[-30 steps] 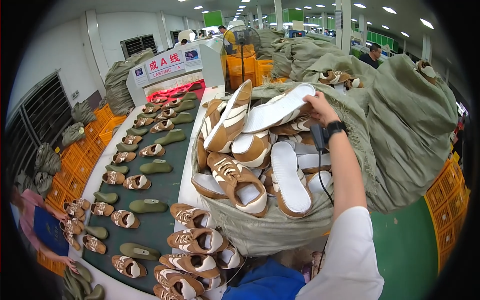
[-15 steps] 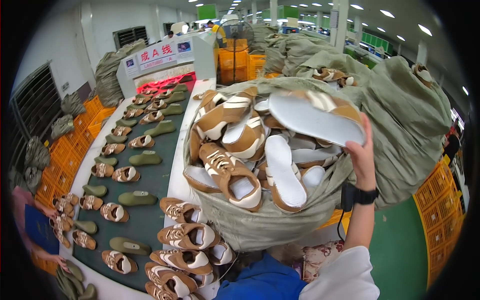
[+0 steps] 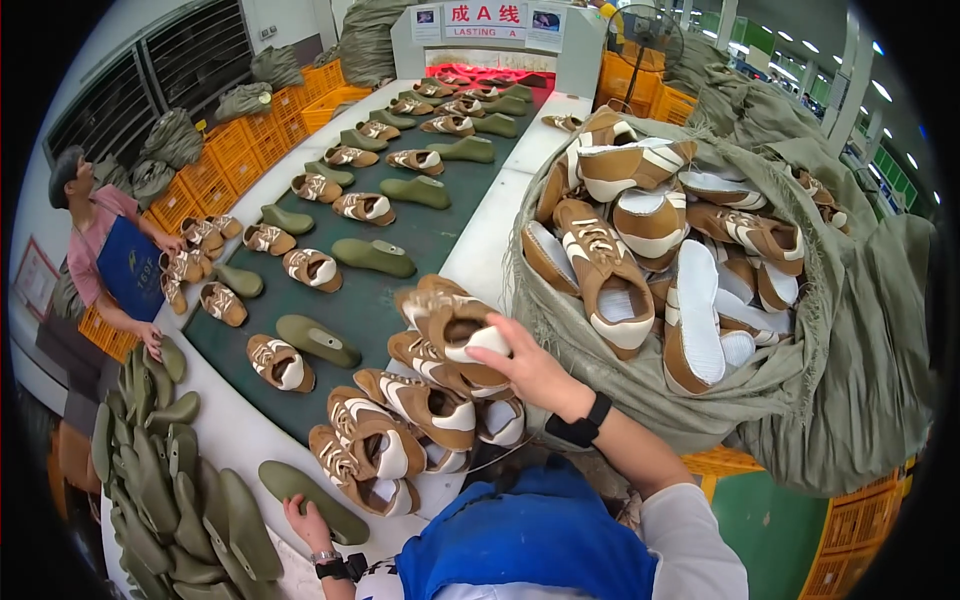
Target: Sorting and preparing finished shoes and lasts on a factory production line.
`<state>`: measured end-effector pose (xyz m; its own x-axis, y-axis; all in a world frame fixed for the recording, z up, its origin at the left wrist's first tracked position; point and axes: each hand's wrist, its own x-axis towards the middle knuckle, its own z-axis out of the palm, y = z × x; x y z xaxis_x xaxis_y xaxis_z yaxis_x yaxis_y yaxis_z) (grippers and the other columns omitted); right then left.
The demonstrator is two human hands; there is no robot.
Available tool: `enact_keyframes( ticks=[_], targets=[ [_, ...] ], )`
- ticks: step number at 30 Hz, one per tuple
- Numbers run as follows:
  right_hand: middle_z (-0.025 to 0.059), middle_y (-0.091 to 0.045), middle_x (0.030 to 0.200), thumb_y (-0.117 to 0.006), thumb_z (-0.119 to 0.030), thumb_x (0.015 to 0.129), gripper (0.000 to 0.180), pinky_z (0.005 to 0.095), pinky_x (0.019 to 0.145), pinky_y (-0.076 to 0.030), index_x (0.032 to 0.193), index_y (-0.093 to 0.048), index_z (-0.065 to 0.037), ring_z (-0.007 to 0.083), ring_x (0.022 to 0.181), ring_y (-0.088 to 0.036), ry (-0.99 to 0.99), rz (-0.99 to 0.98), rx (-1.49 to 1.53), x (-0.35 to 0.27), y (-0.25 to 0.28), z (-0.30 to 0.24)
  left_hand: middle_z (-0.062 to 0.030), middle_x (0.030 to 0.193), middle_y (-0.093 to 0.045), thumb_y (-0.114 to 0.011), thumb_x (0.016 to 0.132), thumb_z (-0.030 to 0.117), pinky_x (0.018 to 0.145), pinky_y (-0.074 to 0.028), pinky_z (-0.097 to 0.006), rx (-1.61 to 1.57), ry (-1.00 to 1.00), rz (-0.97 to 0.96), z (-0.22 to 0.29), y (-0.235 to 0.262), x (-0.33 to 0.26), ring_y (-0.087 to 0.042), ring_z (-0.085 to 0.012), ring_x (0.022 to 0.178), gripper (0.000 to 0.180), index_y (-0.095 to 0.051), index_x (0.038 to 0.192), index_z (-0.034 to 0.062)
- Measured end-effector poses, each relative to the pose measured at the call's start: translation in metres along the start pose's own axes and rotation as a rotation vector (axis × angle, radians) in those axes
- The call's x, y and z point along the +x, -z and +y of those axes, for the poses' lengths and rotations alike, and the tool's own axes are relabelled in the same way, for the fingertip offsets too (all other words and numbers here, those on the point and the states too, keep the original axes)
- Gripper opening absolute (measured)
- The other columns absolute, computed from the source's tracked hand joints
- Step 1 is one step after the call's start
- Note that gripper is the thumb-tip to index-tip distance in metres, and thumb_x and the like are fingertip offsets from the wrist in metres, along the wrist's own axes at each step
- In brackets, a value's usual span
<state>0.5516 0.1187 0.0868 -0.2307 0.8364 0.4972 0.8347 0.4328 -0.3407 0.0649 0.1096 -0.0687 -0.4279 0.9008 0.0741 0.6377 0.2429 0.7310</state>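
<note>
My right hand (image 3: 520,370) is closed on the heel of a brown and white sneaker upper (image 3: 450,320), held above the row of similar uppers at the belt's near right edge. A little motion blur covers its toe. One row upper (image 3: 372,440) lies with its opening toward me. Lower down, my left hand (image 3: 310,522) has its fingers curled against a long olive-green shoe last (image 3: 318,500) on the white ledge. Beside it is a heap of green lasts (image 3: 175,500). On my right a grey-green sack (image 3: 590,385) gapes, full of uppers, some with white undersides up.
The dark green conveyor belt (image 3: 225,345) carries pairs of uppers and lasts toward a machine opening (image 3: 580,45). A co-worker in a blue apron (image 3: 130,265) stands across the belt. Orange crates (image 3: 235,155) line the wall; more sacks (image 3: 860,330) bulge at right.
The view has swung left. My right hand has left the sack and brought an upper over to the belt-side row. My left hand has come into view at a green last.
</note>
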Motion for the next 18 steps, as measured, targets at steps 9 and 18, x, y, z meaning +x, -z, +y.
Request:
enact_keyframes(
  ticks=[9, 18],
  targets=[
    [0.0159, -0.046, 0.123, -0.065, -0.013, 0.072, 0.047, 0.0394, 0.088, -0.044, 0.116, -0.051, -0.008, 0.0336, 0.111, -0.047, -0.011, -0.257, -0.053, 0.015, 0.090, -0.023, -0.0201, 0.124, -0.046, -0.055, 0.075, 0.003, 0.102, -0.028, -0.035, 0.006, -0.043, 0.000, -0.043, 0.002, 0.010, -0.040, -0.0323, 0.119, 0.029, -0.055, 0.102, -0.0052],
    [0.0120, -0.056, 0.098, -0.057, -0.009, 0.073, 0.039, 0.0422, 0.087, -0.039, 0.112, -0.054, -0.012, 0.0284, 0.101, -0.052, -0.053, -0.004, -0.827, 0.086, 0.207, 0.045, -0.0227, 0.102, -0.055, -0.056, 0.078, 0.008, 0.091, -0.038, -0.039, 0.027, -0.176, 0.024, 0.005, 0.008, -0.006, -0.050, -0.0351, 0.098, 0.025, -0.059, 0.098, -0.0063]
  ],
)
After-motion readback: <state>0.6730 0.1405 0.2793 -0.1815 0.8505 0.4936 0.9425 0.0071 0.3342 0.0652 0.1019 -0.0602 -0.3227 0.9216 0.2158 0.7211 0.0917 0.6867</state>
